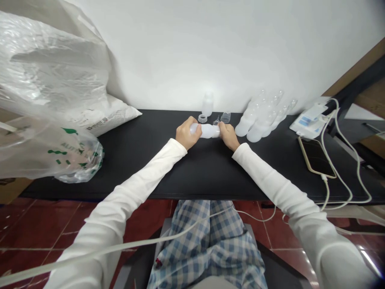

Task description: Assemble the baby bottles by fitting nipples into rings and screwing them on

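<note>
A translucent white baby bottle (207, 131) lies sideways between my two hands, just over the black table. My left hand (188, 133) wraps round its left end. The fingers of my right hand (228, 135) close on its right, neck end, where they partly hide it. Behind the bottle are a clear screw ring (202, 118), a small clear teat (216, 120) and a clear cap (225, 117). Another bottle without a cap (207, 104) stands upright by the wall. To the right of my right hand lie several capped bottles (261, 118) in a group.
Large plastic bags (75, 76) and a clear bag with green print (72, 152) take up the table's left side. On the right are a phone (317, 156) with a cable (326, 188) and a white-blue packet (309, 119). A white cable (144, 243) crosses above my lap.
</note>
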`<state>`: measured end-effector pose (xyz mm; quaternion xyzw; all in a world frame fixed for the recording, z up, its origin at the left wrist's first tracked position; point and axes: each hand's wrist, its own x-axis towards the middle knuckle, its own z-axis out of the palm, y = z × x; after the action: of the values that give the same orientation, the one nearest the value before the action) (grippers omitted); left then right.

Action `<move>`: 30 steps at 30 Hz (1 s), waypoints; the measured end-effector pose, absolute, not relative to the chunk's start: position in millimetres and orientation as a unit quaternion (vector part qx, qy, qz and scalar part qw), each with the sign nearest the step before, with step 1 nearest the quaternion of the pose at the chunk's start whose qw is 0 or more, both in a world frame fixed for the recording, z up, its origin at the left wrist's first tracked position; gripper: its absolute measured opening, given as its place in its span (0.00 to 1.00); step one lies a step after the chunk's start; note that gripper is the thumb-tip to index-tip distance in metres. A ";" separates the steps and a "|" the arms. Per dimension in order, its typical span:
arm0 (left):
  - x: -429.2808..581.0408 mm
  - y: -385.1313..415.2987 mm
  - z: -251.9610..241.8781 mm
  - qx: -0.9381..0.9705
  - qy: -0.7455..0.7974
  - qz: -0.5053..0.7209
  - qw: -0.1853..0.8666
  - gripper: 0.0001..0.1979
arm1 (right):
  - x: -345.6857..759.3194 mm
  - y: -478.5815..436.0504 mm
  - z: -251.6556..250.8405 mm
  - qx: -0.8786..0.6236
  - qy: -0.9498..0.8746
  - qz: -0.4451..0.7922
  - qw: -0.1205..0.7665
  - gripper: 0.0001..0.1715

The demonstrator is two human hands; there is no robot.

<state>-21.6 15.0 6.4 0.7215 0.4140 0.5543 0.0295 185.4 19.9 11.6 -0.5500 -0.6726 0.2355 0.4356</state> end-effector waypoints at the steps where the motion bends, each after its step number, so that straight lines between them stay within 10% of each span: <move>1: -23.5 16.0 5.0 0.738 0.399 0.543 0.011 0.15 | 187.5 21.8 10.6 -0.561 -0.678 0.244 0.409 0.38; 7: -28.8 24.8 4.1 0.744 0.392 0.538 0.056 0.18 | 188.7 18.9 5.2 -0.557 -0.705 0.214 0.382 0.44; 16: -28.4 37.2 7.9 0.452 0.501 0.494 0.548 0.25 | 195.7 11.3 4.6 -0.372 -0.866 -0.048 0.330 0.34; 30: -44.2 15.5 15.9 0.700 0.384 0.595 0.098 0.29 | 183.3 0.8 -1.5 -0.441 -0.778 0.106 0.435 0.33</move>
<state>-44.2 15.5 15.9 0.6997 0.3836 0.5947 0.0976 183.3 0.8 -1.5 -0.4415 -0.7777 0.1055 0.4350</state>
